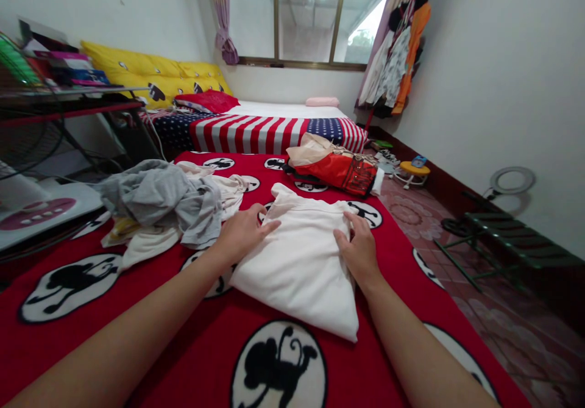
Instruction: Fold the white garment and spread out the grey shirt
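Note:
A folded white garment (301, 261), perhaps a shirt, lies flat on a red blanket (183, 347) printed with black monkey figures in white ovals. My left hand (244, 234) rests at the garment's left edge, thumb stretched over the cloth and fingers apart. On the opposite edge, my right hand (360, 246) touches the cloth with thumb and forefinger spread. Both hands look open; some of their fingertips are hidden at the far side. Left of my left hand sits a loose heap of grey clothing (159, 194) with cream pieces under it.
Beyond the white garment lies a red and beige folded garment pile (338, 167). A bed with a striped flag-pattern cover (251, 133) stands under the window. At right are a green folding stool (512, 237), a ring light (512, 179) and a small yellow stool (414, 169). A desk (68, 112) stands left.

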### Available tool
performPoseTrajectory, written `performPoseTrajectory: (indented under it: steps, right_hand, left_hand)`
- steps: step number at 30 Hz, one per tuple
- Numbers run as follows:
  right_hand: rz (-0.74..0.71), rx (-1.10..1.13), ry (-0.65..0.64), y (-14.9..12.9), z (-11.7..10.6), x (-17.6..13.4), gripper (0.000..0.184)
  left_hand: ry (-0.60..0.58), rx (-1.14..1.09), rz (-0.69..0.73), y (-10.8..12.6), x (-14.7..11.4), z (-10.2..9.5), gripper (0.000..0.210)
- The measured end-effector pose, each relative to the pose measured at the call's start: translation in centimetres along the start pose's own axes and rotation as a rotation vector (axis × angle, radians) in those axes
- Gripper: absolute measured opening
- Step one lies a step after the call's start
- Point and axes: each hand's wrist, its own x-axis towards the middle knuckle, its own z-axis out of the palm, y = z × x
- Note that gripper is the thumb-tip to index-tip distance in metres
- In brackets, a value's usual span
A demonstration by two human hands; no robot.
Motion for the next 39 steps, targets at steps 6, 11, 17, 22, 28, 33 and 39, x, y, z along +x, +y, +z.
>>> performPoseTrajectory:
  steps: [6,11,17,22,28,33,39]
  right_hand:
    - [-0.075,-0.010,0.130,-1.7,-1.0,0.5,0.037]
    - [-0.208,0.040,-0.223,-5.6,1.2,3.4,0.028]
    - [-0.266,-0.202,-0.473,-6.9,6.0,5.5,0.048]
    - [-0.341,-0.271,-0.459,-6.8,6.2,4.0,0.020]
    - [-0.473,-0.136,-0.087,-8.0,3.9,5.9,0.012]
    - [-0.436,-0.025,0.044,-8.4,4.0,8.6,0.011]
    - [-0.199,-0.196,-0.231,-4.3,8.8,7.9,0.022]
  left_hand:
    - [-0.257,-0.115,0.032,-1.0,-5.8,-0.9,0.058]
    - [-0.269,-0.224,0.140,-0.2,-8.5,-1.8,0.062]
    - [-0.409,-0.315,0.244,0.4,-10.1,-3.6,0.059]
    - [-0.500,-0.540,0.222,-1.2,-9.3,-2.4,0.038]
    - [-0.349,-0.719,0.243,-1.0,-8.5,-1.7,0.037]
    - [-0.169,-0.687,0.198,-1.1,-7.8,-1.3,0.038]
    - [-0.167,-0.502,0.099,-2.8,-6.9,1.1,0.038]
